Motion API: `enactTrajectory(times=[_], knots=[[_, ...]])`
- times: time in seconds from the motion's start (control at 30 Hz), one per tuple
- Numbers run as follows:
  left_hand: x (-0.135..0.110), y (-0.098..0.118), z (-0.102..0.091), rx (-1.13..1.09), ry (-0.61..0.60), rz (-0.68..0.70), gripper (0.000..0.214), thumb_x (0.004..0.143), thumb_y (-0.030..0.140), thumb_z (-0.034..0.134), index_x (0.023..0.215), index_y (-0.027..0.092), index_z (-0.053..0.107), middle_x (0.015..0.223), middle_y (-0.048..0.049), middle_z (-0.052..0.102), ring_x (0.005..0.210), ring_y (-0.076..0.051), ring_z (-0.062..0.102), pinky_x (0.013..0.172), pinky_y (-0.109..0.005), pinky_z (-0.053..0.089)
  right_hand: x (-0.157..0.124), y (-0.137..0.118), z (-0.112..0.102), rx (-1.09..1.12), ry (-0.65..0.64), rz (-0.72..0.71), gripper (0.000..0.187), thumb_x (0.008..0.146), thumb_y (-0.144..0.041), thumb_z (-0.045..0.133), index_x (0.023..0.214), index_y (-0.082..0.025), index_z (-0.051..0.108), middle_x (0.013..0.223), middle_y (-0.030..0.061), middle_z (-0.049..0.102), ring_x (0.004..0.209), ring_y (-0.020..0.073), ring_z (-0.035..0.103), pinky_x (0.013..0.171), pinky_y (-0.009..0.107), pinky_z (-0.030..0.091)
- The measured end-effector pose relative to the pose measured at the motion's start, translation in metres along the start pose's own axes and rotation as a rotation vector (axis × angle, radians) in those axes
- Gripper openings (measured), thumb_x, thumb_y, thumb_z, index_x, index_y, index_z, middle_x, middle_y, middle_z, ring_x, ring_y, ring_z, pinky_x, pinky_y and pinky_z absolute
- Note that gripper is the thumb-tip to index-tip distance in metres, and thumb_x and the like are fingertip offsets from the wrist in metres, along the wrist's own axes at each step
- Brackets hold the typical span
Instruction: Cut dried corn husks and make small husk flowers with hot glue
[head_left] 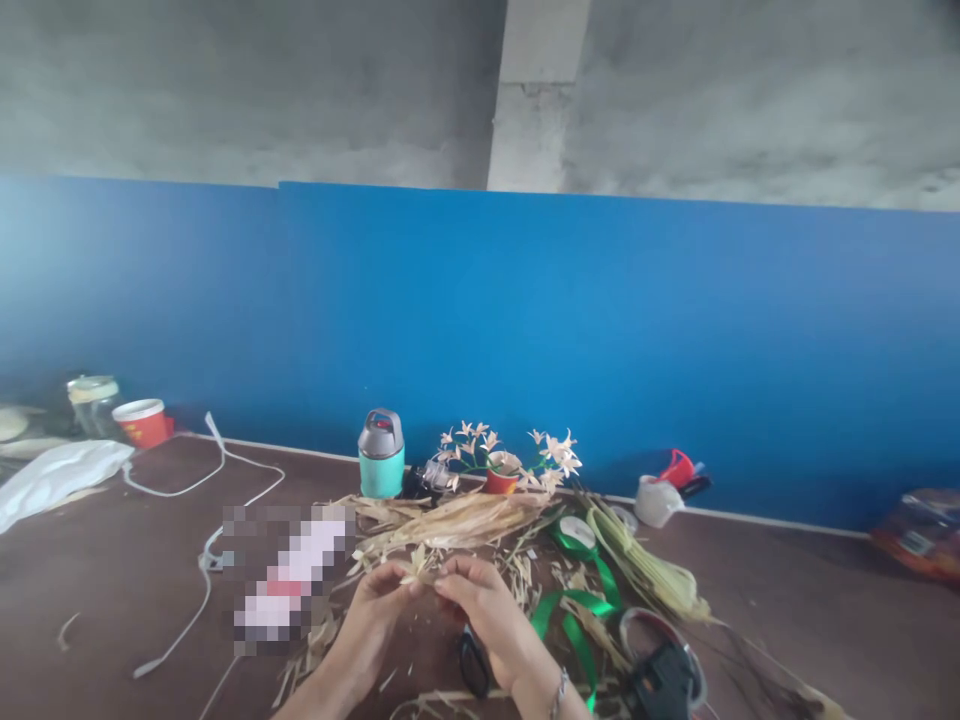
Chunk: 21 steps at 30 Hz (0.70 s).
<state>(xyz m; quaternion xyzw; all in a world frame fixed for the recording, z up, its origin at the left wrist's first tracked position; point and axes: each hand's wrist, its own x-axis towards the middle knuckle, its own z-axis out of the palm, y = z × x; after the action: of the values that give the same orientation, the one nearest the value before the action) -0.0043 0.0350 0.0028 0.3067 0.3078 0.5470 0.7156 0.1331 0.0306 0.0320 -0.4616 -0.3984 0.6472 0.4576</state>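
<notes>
My left hand (pixel 375 605) and my right hand (pixel 484 600) meet low in the middle of the view, fingers pinched together on a small straw flower piece (pixel 418 568) held between them. A heap of dried straw strips (pixel 450 520) lies just beyond my fingers on the brown table (pixel 112 570). Black scissors (pixel 472 662) lie under my right wrist. Finished straw flowers (pixel 517 452) stand in a small red pot behind the heap.
A teal flask (pixel 381 455) stands at the blue wall. Green ribbon (pixel 577 600) and a tape roll (pixel 576 532) lie to the right, with a black tool (pixel 664 680) nearby. A white cable (pixel 206 560), a red cup (pixel 142 422) and a jar (pixel 91 402) sit left.
</notes>
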Motion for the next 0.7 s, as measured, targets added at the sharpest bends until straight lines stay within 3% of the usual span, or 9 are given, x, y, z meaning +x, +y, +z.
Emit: enactTrajectory(times=[0.43,0.7], knots=[[0.002,0.0,-0.003,-0.015,-0.112,-0.024,0.02,0.056,0.029,0.079,0.058,0.014,0.067,0.058,-0.002,0.062,0.062,-0.017,0.056,0.067,-0.031,0.044,-0.006,-0.007,0.005,-0.007,-0.042,-0.004,0.017,0.058,-0.027,0.06,0.054,-0.017,0.048,0.045,-0.0043,0.051,0.044,0.0066,0.04,0.047,0.021,0.02],[0.006,-0.007,-0.011,-0.064,-0.194,-0.006,0.013,0.065,0.025,0.074,0.061,0.014,0.067,0.061,-0.0035,0.063,0.064,-0.017,0.056,0.069,-0.031,0.041,-0.009,-0.01,0.006,-0.016,-0.026,0.011,0.016,0.056,-0.028,0.06,0.053,-0.017,0.048,0.046,-0.0044,0.05,0.044,0.0069,0.041,0.048,0.021,0.021]])
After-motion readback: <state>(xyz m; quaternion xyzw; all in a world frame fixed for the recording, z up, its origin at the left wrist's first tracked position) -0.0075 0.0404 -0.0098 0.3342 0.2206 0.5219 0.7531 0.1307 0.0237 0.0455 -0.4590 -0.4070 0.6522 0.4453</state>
